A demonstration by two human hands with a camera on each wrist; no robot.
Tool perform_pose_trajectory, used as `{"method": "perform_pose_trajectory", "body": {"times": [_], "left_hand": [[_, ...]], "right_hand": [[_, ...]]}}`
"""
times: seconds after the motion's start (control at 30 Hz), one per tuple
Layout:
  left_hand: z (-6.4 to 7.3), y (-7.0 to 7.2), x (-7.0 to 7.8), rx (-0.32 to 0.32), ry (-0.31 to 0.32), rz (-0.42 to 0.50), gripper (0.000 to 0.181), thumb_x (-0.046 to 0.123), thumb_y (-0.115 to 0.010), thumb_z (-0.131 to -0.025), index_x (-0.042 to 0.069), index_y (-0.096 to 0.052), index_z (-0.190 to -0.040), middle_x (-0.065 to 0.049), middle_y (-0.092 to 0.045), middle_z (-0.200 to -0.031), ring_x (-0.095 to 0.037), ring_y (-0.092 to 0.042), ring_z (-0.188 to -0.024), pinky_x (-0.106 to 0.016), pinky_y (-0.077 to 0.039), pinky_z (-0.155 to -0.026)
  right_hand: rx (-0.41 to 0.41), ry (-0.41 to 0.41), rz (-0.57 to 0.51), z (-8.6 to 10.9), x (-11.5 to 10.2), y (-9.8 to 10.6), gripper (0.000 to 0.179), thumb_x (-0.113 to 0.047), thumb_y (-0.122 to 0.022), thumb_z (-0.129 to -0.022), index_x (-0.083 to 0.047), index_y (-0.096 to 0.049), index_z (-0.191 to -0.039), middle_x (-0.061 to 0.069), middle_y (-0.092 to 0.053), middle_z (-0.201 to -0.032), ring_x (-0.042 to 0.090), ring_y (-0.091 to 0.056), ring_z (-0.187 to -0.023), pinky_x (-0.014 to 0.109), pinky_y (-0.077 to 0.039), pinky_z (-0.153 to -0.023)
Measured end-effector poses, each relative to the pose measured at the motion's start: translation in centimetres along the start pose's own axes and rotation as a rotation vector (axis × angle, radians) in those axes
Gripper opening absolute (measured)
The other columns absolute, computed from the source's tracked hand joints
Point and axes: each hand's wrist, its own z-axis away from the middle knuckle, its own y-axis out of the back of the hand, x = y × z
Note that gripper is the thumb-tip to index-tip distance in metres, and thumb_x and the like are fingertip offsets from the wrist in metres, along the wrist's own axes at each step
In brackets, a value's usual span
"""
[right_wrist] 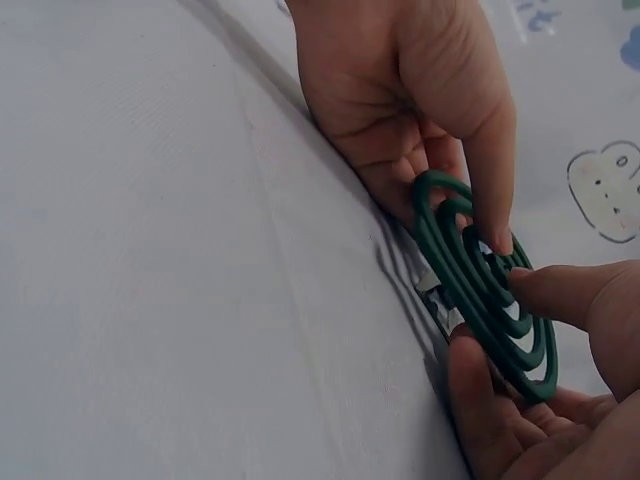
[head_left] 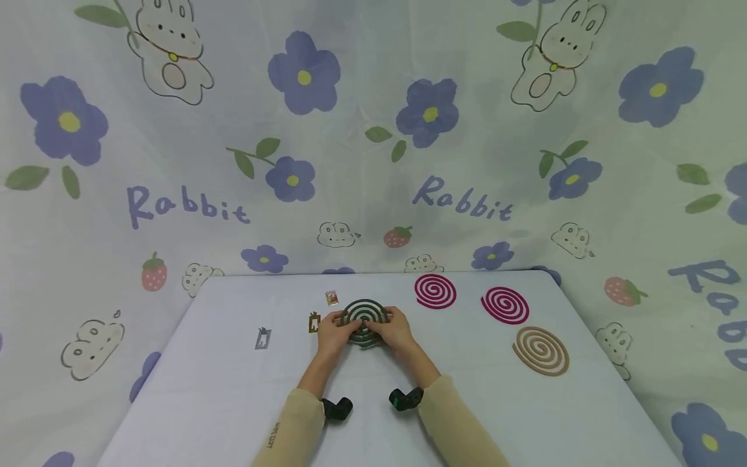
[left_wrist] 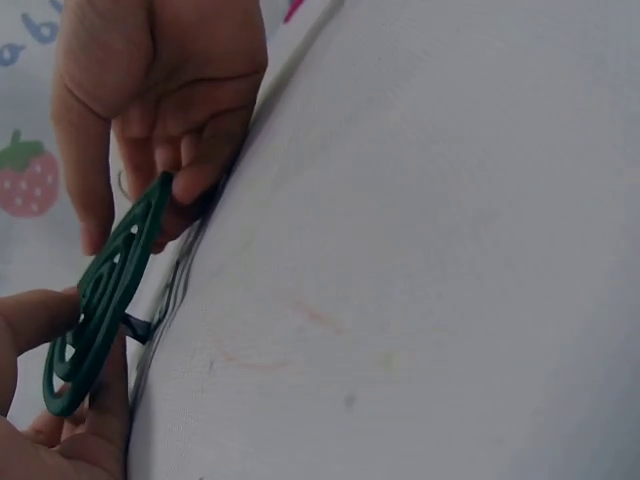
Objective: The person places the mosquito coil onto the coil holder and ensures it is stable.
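Both hands hold a green mosquito coil [head_left: 364,313] above the white table. My left hand [head_left: 332,335] grips its left side, thumb over the upper face and fingers beneath. On the opposite side my right hand [head_left: 400,331] pinches the coil the same way, its thumb near the spiral's middle. Seen edge-on in the left wrist view, the coil [left_wrist: 112,290] is tilted, and a small metal piece [left_wrist: 137,327] juts from below its centre. The right wrist view also shows this piece [right_wrist: 440,300] under the coil [right_wrist: 455,270]; fingers partly hide it.
Left of the hands lie a gold metal stand [head_left: 314,322], a silver stand [head_left: 263,338] and a small colourful packet [head_left: 331,298]. On the right are two magenta coils [head_left: 434,291] [head_left: 505,305] and a tan coil [head_left: 541,351]. A printed cloth [head_left: 362,130] hangs behind the table.
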Motion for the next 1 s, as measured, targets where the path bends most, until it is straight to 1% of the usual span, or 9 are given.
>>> {"method": "perform_pose_trajectory", "body": {"times": [0.1,0.13,0.2,0.33,0.5,0.57,0.67,0.8,1.0], "left_hand": [[0.1,0.0,0.0,0.006,-0.014,0.01,0.049,0.015,-0.08,-0.081,-0.005,-0.058,-0.121,-0.019,-0.067,-0.108,-0.022,-0.064,-0.095,-0.027,-0.052,-0.074],[0.1,0.0,0.0,0.009,-0.016,0.011,0.05,0.015,-0.08,-0.081,-0.005,-0.058,-0.121,-0.019,-0.067,-0.107,-0.023,-0.063,-0.095,-0.027,-0.052,-0.074],[0.2,0.1,0.0,0.016,-0.018,0.003,0.05,0.015,-0.08,-0.081,-0.005,-0.058,-0.122,-0.018,-0.067,-0.106,-0.023,-0.063,-0.095,-0.027,-0.052,-0.074],[0.6,0.4,0.2,0.025,-0.015,-0.037,0.051,0.016,-0.08,-0.081,-0.003,-0.058,-0.122,-0.017,-0.066,-0.102,-0.024,-0.061,-0.093,-0.027,-0.052,-0.072],[1.6,1.2,0.5,0.019,-0.014,-0.096,0.052,0.015,-0.081,-0.08,-0.003,-0.058,-0.123,-0.017,-0.064,-0.102,-0.025,-0.061,-0.09,-0.028,-0.052,-0.071],[1.9,1.6,0.4,-0.002,-0.015,-0.099,0.053,0.012,-0.081,-0.08,-0.004,-0.057,-0.124,-0.018,-0.064,-0.102,-0.024,-0.062,-0.089,-0.027,-0.052,-0.07],[2.1,2.2,0.5,-0.061,-0.023,-0.079,0.056,0.007,-0.08,-0.079,-0.007,-0.053,-0.126,-0.021,-0.062,-0.104,-0.026,-0.063,-0.09,-0.027,-0.053,-0.07],[2.5,2.9,0.9,-0.145,-0.033,-0.087,0.06,0.004,-0.079,-0.079,-0.01,-0.048,-0.129,-0.023,-0.058,-0.106,-0.029,-0.064,-0.094,-0.028,-0.054,-0.072],[3.5,4.1,1.3,-0.213,-0.028,-0.152,0.065,0.002,-0.081,-0.076,-0.009,-0.047,-0.13,-0.022,-0.056,-0.106,-0.028,-0.062,-0.095,-0.031,-0.054,-0.075]], "right_hand": [[-0.01,0.015,0.038,0.1,0.1,0.4,0.06,-0.014,-0.078,-0.082,0.003,-0.048,-0.131,0.019,-0.062,-0.109,0.019,-0.064,-0.07,0.031,-0.055,-0.053],[-0.013,0.022,0.056,0.2,0.1,0.6,0.059,-0.014,-0.077,-0.082,0.003,-0.048,-0.131,0.019,-0.063,-0.107,0.018,-0.064,-0.066,0.031,-0.054,-0.051],[-0.017,0.047,0.108,0.5,0.1,1.1,0.058,-0.015,-0.076,-0.083,0.003,-0.048,-0.13,0.017,-0.064,-0.102,0.018,-0.063,-0.062,0.031,-0.054,-0.052],[-0.022,0.073,0.191,1.0,0.0,2.1,0.056,-0.018,-0.077,-0.083,0.003,-0.051,-0.128,0.015,-0.064,-0.1,0.017,-0.063,-0.067,0.031,-0.054,-0.058],[-0.073,0.043,0.202,1.6,0.3,3.2,0.053,-0.019,-0.077,-0.084,0.002,-0.052,-0.126,0.012,-0.06,-0.099,0.018,-0.064,-0.07,0.031,-0.054,-0.06],[-0.095,0.031,0.201,1.8,0.6,3.7,0.05,-0.018,-0.077,-0.084,0.001,-0.054,-0.124,0.01,-0.06,-0.097,0.018,-0.064,-0.069,0.031,-0.054,-0.059],[-0.12,0.028,0.211,2.2,1.0,4.6,0.046,-0.017,-0.076,-0.084,0.001,-0.056,-0.121,0.008,-0.06,-0.093,0.017,-0.063,-0.068,0.031,-0.054,-0.058],[-0.144,0.041,0.235,3.1,1.2,6.2,0.041,-0.019,-0.075,-0.086,0.0,-0.058,-0.119,0.007,-0.061,-0.092,0.017,-0.063,-0.069,0.031,-0.054,-0.059],[-0.142,0.088,0.285,5.0,1.5,8.6,0.035,-0.022,-0.073,-0.088,-0.002,-0.061,-0.115,0.006,-0.062,-0.093,0.018,-0.063,-0.07,0.031,-0.053,-0.06]]}}
